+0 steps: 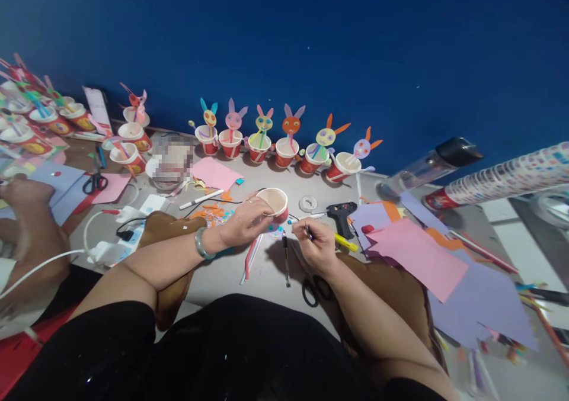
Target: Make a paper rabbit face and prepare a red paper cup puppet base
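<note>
My left hand (248,222), a bangle on its wrist, has its fingers closed on the side and rim of a red-and-white paper cup (274,202). Just right of the cup, my right hand (316,246) pinches a thin dark pen-like tool (308,231), mostly hidden by the fingers. Between the hands lies a black pen (286,259) on the table. Several straws (251,260) rest below my left hand. Scissors with dark handles (310,292) lie partly under my right wrist. A black glue gun (342,218) and a yellow cutter (345,243) are beside that hand.
Several cups with paper rabbit heads (287,149) line the blue wall. Pink paper (418,253) and purple paper (484,300) spread at right, near a tall cup stack (511,176). A power strip (133,241) with cables is at left. Another person's hand (29,196) shows far left.
</note>
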Demonstrator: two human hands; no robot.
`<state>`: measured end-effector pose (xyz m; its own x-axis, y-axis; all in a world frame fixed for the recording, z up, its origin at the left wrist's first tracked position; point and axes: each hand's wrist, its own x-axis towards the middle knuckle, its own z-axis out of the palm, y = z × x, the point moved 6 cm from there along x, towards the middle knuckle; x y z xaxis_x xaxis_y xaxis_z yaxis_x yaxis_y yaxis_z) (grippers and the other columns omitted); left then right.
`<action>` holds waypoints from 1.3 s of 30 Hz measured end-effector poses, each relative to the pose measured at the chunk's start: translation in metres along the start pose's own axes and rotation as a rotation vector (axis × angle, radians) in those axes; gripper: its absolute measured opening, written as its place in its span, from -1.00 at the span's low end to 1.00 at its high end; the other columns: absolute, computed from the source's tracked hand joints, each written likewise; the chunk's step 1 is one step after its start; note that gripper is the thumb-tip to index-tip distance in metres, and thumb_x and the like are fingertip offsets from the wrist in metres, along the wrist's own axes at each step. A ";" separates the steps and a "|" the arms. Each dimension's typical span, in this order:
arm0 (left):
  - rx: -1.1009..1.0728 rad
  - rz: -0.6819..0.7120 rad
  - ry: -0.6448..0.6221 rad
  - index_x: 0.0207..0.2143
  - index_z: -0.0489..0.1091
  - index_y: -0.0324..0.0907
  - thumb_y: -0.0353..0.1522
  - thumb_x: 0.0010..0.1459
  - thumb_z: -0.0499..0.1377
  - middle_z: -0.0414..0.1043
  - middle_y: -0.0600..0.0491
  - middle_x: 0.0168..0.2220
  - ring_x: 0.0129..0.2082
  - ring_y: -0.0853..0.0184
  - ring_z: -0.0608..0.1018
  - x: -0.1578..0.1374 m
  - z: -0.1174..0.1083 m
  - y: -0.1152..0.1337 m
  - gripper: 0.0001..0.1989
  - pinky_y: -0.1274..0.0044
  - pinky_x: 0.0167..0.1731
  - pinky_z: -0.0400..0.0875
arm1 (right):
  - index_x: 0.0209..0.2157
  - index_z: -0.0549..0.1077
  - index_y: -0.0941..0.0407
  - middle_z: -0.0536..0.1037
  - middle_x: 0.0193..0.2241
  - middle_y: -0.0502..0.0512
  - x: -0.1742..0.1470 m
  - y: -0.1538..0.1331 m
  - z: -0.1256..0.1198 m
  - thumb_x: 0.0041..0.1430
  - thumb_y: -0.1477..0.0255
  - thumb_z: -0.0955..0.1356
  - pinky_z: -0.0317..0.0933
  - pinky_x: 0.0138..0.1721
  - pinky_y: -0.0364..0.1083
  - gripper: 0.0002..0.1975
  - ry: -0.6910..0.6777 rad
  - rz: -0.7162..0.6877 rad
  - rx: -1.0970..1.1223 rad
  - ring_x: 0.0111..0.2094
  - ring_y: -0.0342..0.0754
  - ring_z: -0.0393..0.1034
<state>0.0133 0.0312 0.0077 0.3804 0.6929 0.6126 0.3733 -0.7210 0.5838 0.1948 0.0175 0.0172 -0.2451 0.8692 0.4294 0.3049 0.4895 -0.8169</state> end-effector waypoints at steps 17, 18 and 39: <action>-0.514 -0.530 -0.081 -0.32 0.40 -0.19 -0.25 0.23 0.17 0.39 0.05 -0.36 -0.36 0.37 0.40 0.002 0.002 -0.019 -0.81 0.50 -0.31 0.32 | -0.27 0.60 0.13 0.51 -0.47 0.02 0.005 0.062 0.028 0.14 0.00 0.40 0.23 -0.37 -0.11 -0.54 0.110 0.576 0.455 -0.42 -0.11 0.34; -0.554 -0.547 -0.070 -0.33 0.39 -0.19 -0.22 0.22 0.19 0.38 0.06 -0.37 -0.38 0.38 0.39 0.003 0.002 -0.019 -0.79 0.51 -0.33 0.32 | -0.33 0.58 0.14 0.51 -0.48 0.01 0.004 0.064 0.032 0.13 -0.02 0.41 0.21 -0.39 -0.12 -0.54 0.084 0.602 0.482 -0.44 -0.12 0.32; -0.627 -0.551 -0.095 -0.30 0.40 -0.17 -0.08 0.20 0.24 0.47 -0.04 -0.20 -0.21 0.29 0.50 0.007 -0.002 -0.037 -0.68 0.42 -0.16 0.45 | -0.32 0.49 0.09 0.52 -0.53 0.00 0.002 0.058 0.050 -0.11 0.05 0.54 0.27 -0.51 -0.13 -0.54 -0.115 0.782 0.854 -0.56 -0.14 0.33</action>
<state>0.0005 0.0626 -0.0080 0.3620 0.9241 0.1222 -0.0027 -0.1301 0.9915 0.1662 0.0444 -0.0489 -0.3598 0.8807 -0.3079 -0.2989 -0.4215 -0.8562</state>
